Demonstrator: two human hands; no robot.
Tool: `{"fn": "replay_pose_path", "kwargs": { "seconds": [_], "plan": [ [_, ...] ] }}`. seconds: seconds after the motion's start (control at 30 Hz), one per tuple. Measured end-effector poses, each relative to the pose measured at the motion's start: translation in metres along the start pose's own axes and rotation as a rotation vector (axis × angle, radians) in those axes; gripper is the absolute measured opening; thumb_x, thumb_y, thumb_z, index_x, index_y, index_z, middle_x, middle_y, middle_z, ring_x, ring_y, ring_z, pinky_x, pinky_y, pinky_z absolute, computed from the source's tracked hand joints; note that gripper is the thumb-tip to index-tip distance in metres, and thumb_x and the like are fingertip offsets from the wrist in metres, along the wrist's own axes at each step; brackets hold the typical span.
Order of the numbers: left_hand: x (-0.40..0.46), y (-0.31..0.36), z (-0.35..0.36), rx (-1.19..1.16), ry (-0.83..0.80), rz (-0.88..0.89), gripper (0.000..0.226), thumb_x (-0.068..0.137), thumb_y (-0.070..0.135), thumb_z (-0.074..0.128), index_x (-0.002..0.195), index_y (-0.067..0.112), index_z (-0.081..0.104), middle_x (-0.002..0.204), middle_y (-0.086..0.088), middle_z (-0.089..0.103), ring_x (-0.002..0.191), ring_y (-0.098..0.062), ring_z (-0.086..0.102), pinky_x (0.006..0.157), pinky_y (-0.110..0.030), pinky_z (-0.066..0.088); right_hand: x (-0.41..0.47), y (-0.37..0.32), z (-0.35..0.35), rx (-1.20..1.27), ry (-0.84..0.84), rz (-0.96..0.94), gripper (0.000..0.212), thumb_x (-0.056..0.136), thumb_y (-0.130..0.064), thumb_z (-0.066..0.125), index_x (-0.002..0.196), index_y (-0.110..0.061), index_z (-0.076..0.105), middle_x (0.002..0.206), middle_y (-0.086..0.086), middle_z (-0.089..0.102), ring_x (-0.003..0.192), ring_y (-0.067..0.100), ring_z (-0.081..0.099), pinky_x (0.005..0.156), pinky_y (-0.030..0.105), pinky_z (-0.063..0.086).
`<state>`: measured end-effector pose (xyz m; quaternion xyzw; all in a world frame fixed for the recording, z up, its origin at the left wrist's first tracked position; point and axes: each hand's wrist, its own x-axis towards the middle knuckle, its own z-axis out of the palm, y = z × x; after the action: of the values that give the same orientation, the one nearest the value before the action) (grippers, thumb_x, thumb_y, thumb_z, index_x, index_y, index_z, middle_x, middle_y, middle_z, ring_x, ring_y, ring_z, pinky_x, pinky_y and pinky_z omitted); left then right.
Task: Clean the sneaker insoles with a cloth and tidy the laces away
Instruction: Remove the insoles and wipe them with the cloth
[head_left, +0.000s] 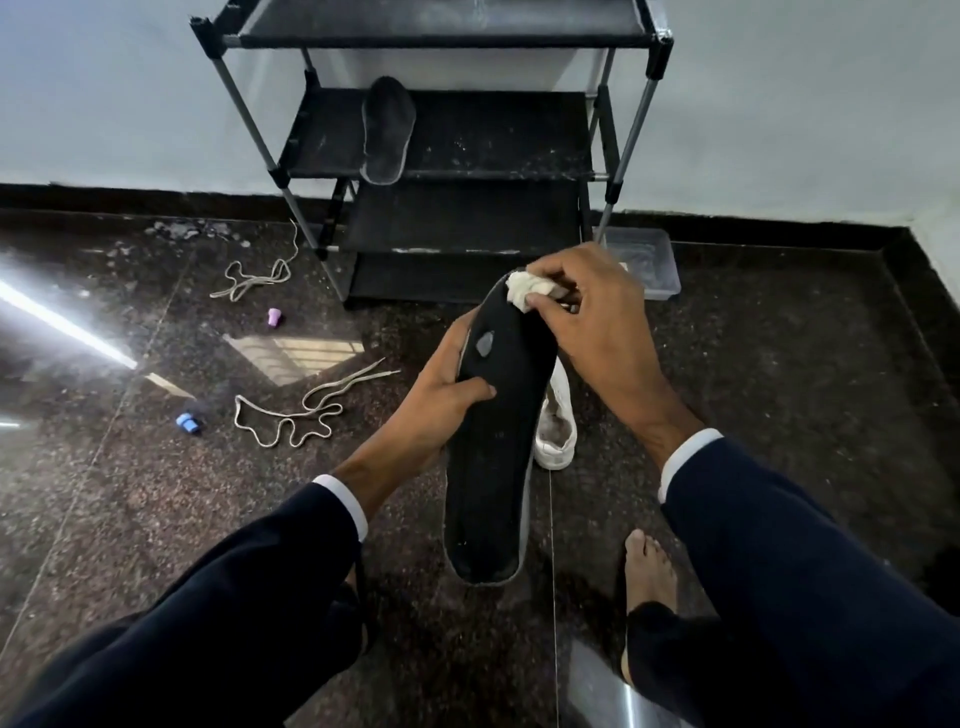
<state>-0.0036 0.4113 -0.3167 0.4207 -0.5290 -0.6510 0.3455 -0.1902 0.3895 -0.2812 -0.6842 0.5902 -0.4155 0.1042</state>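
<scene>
A long black foam insole (493, 447) is held up in the air above the dark speckled stone floor (779, 364), toe end pointing away toward the rack, with a small grey worn patch near that end. The left hand (441, 410) grips it from the left edge, thumb laid across the black top face and fingers wrapped underneath. The right hand (587, 306) comes over the toe end and pinches a bunched-up white cloth (524, 291) against the insole's tip, fingers curled round the wad. Both arms are in dark navy sleeves with white cuffs showing.

Just under and behind the insole a white sneaker (556, 431) sits on the floor, mostly hidden by it. To the left two cream shoelaces lie loose on the floor, one (291, 415) near the left hand, the other (254, 280) farther off by the rack's leg. A second dark insole (387, 130) lies on the middle shelf of the black metal-framed shoe rack (457, 135) against the pale wall. A clear plastic tray (649, 265) sits beside the rack's right leg. A small purple cap (274, 318) and a blue one (188, 423) lie on the floor, and a bare foot (649, 571) shows at lower right.
</scene>
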Motion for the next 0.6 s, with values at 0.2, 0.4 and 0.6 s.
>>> {"fn": "replay_pose_path", "kwargs": {
  "seconds": [0.2,0.4,0.6],
  "plan": [
    [-0.003,0.007,0.004,0.018,-0.001,0.029,0.089,0.071,-0.007,0.052,0.152,0.025,0.035,0.144,-0.005,0.051,0.129,-0.015,0.053,0.097,-0.029,0.05,-0.008,-0.011,0.008,0.042,-0.121,-0.086,0.02,0.084,-0.006,0.077,0.103,-0.012,0.079,0.1,0.0,0.071,0.093,0.0,0.061,0.087,0.006,0.044],
    [-0.004,0.01,0.002,0.062,-0.033,0.04,0.09,0.074,-0.015,0.051,0.154,0.021,0.033,0.143,-0.007,0.051,0.127,-0.017,0.053,0.098,-0.029,0.049,-0.005,-0.01,0.004,-0.022,-0.028,-0.113,0.016,0.086,-0.005,0.075,0.1,-0.009,0.078,0.098,0.002,0.069,0.089,0.001,0.06,0.084,0.011,0.048],
    [-0.003,0.012,0.008,0.083,-0.087,0.056,0.091,0.077,-0.028,0.047,0.154,0.018,0.031,0.134,0.001,0.054,0.118,-0.006,0.056,0.092,-0.023,0.049,-0.002,-0.005,-0.006,-0.076,0.059,-0.066,0.015,0.087,-0.011,0.076,0.101,-0.011,0.077,0.097,0.001,0.071,0.087,0.007,0.064,0.083,0.007,0.045]
  ]
}}
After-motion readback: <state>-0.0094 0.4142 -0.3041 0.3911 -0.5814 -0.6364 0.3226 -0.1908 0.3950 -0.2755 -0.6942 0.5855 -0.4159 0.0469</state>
